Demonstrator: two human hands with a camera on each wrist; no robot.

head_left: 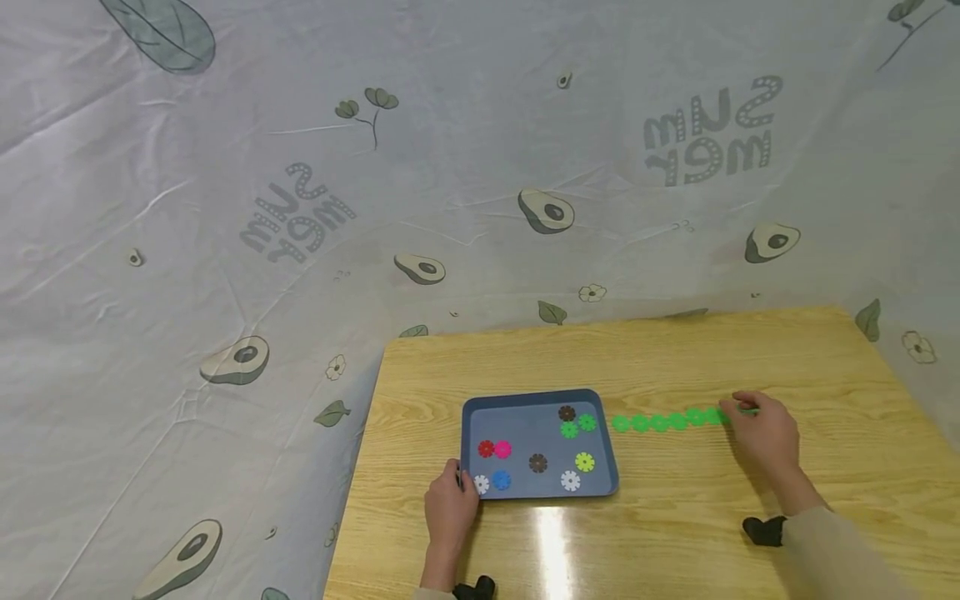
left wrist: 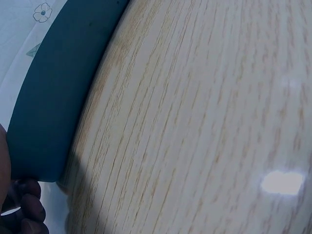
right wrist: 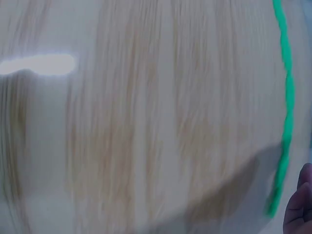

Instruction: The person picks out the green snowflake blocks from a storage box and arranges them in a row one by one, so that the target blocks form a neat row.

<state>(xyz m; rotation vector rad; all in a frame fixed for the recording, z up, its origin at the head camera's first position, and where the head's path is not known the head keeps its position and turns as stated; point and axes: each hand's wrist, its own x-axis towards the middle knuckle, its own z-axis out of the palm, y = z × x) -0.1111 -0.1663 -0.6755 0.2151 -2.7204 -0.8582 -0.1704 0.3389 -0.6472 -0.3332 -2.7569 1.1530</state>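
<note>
A chain of green notched discs (head_left: 677, 421) lies on the table beside the tray. My right hand (head_left: 767, 429) is over the chain's right end, with some green showing between its fingers. The right wrist view shows the green chain (right wrist: 287, 97) edge-on, a narrow gap separating it from the loosely bent fingers (right wrist: 300, 209). My left hand (head_left: 450, 504) holds the near left corner of the blue-grey tray (head_left: 525, 405), its thumb on the rim. Curled fingers (left wrist: 31, 207) meet the tray's wall (left wrist: 53, 102) in the left wrist view. The palms' undersides are hidden.
Inside the tray lie loose discs: brown (head_left: 537, 463), red (head_left: 486, 449), pink (head_left: 502, 450), blue (head_left: 501, 480), yellow-green (head_left: 584, 462), white (head_left: 571, 481) and green (head_left: 569, 430). The wooden table (head_left: 675, 358) ends at a printed cloth (head_left: 480, 167) behind and to the left.
</note>
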